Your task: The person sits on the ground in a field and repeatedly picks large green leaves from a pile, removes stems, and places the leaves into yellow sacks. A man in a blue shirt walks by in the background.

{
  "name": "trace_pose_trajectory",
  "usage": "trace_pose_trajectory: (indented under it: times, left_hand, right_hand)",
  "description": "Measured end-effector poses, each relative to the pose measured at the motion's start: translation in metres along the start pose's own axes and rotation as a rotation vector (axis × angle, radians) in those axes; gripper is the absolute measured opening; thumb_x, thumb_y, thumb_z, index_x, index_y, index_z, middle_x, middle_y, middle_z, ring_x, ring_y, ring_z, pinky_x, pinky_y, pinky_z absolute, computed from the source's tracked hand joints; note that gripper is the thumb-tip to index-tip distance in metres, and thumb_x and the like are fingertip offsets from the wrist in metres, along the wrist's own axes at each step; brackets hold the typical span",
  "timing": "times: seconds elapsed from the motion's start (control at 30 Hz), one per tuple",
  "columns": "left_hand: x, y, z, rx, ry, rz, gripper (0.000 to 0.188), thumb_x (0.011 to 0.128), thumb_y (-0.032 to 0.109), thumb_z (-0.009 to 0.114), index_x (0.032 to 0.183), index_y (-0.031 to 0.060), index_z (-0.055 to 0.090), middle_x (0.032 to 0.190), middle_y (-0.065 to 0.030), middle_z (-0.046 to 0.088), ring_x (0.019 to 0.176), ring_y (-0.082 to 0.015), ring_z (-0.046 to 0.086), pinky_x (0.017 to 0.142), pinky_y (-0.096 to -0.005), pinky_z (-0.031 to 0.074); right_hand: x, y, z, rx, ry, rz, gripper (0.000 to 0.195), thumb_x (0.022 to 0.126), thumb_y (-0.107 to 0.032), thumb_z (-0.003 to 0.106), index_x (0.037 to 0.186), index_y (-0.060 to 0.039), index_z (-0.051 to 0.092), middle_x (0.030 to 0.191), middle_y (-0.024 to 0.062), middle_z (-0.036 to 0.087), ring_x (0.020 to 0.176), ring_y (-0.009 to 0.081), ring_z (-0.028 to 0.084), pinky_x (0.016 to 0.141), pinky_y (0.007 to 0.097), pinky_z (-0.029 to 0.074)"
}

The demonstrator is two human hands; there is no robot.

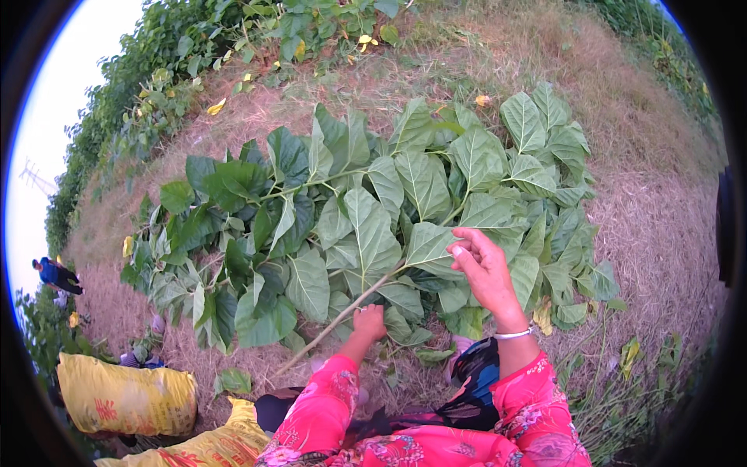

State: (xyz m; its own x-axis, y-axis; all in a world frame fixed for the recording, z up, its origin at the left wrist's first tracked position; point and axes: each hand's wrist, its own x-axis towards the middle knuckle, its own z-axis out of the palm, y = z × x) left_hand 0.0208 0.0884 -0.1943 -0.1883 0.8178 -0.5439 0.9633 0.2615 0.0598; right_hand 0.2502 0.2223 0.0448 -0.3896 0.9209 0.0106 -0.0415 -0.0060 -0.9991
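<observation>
A wide pile of leafy cut branches with big green leaves (pixel 373 233) lies on dry grass before me. One long bare stem (pixel 335 324) slants from the pile down to the lower left. My left hand (pixel 369 321), wearing a ring, reaches in at the pile's near edge, just right of that stem. Leaves hide its fingertips, so I cannot see what they grip. Raised over the leaves on the right is my right hand (pixel 481 262), its fingers bent and parted, with nothing visible in it. A pale bangle (pixel 513 334) circles that wrist.
Two yellow woven sacks, one (pixel 127 397) at lower left and another (pixel 213 441) beside my left arm, bear print. A person (pixel 58 276) in dark clothes is at far left. Leafy plants (pixel 175 46) border the dry grass (pixel 653 233); tall stalks (pixel 601 373) grow at lower right.
</observation>
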Motion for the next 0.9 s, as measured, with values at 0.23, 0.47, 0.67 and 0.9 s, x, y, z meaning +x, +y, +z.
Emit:
trace_pose_trajectory:
  times: [0.23,0.47,0.67,0.9]
  left_hand:
    - [-0.013,-0.031,-0.041,-0.500,0.346,-0.027,0.050,0.085,0.049,0.055,0.083,-0.0006,0.059,0.079,-0.0242,0.060,0.076,-0.0389,0.061,0.074,-0.0472,0.046]
    - [-0.074,-0.045,-0.213,-1.487,0.759,0.086,0.032,0.091,0.034,0.058,0.070,0.0104,0.053,0.062,0.0013,0.052,0.049,-0.0072,0.040,0.050,-0.0232,0.036]
    - [-0.158,0.009,-0.279,-1.614,0.730,0.319,0.033,0.094,0.034,0.053,0.075,0.0078,0.055,0.059,0.0022,0.049,0.051,-0.0065,0.041,0.051,-0.0229,0.036]
    - [-0.230,0.049,-0.245,-1.388,0.655,0.212,0.039,0.094,0.040,0.052,0.072,0.0086,0.059,0.064,0.0048,0.053,0.055,-0.0034,0.045,0.051,-0.0206,0.037]
  right_hand:
    - [0.000,-0.001,-0.002,0.044,0.019,0.000,0.033,0.089,-0.015,0.057,0.118,0.0018,0.052,0.090,0.0047,0.059,0.074,0.0092,0.057,0.066,0.0228,0.048]
    - [0.005,0.016,0.002,0.092,-0.060,0.105,0.026,0.090,-0.017,0.054,0.111,-0.0015,0.055,0.089,0.0071,0.065,0.068,0.0102,0.058,0.062,0.0242,0.048]
    - [0.024,0.037,0.028,0.394,0.034,0.352,0.024,0.091,-0.017,0.052,0.110,-0.0022,0.053,0.091,0.0108,0.065,0.071,0.0142,0.060,0.061,0.0278,0.051]
    - [0.035,0.052,0.053,0.891,0.230,0.337,0.028,0.090,-0.025,0.054,0.109,-0.0043,0.053,0.093,0.0103,0.063,0.073,0.0194,0.059,0.065,0.0341,0.051]
